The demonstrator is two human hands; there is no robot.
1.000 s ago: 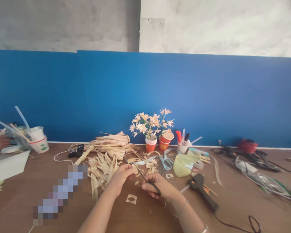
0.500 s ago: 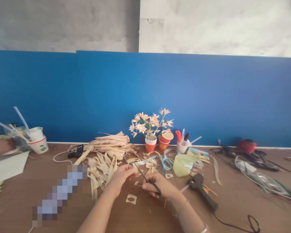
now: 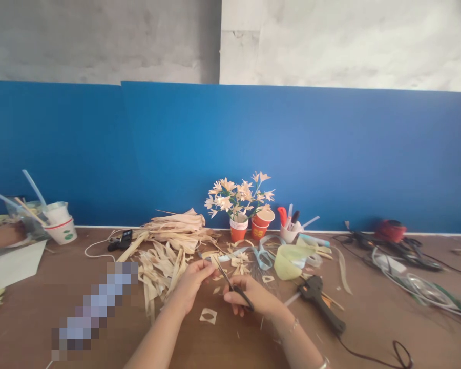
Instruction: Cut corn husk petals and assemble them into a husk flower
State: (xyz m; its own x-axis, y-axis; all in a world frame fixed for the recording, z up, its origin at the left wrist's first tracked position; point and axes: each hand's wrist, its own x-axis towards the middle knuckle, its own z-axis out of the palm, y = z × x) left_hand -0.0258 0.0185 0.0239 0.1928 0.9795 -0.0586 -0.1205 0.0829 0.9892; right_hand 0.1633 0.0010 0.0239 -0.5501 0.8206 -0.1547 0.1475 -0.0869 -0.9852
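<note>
My right hand (image 3: 246, 297) is closed around the handles of dark scissors (image 3: 226, 278), whose blades point up and left toward my other hand. With thumb and fingers pinched, my left hand (image 3: 194, 282) holds a small pale piece of dried husk (image 3: 214, 260) by the blade tips. Its exact shape is too small to make out. On the table below lies a cut square of husk (image 3: 208, 316) with a leaf-shaped hole. A smaller cut scrap (image 3: 268, 279) rests beyond my right hand. Dried corn husks (image 3: 161, 266) are heaped beyond my left hand.
Paper cups (image 3: 238, 230) hold pale husk flowers (image 3: 238, 195) at the back. A black glue gun (image 3: 318, 302) with its cable lies at right, near yellow-green ribbon (image 3: 288, 261). Cables (image 3: 426, 287) spread farther right. Another person's hand (image 3: 3, 236) is at far left beside a white cup (image 3: 63, 230).
My right hand and the scissors have shifted very slightly, and its lower fingers are a little more spread. My left hand stays nearly in place.
</note>
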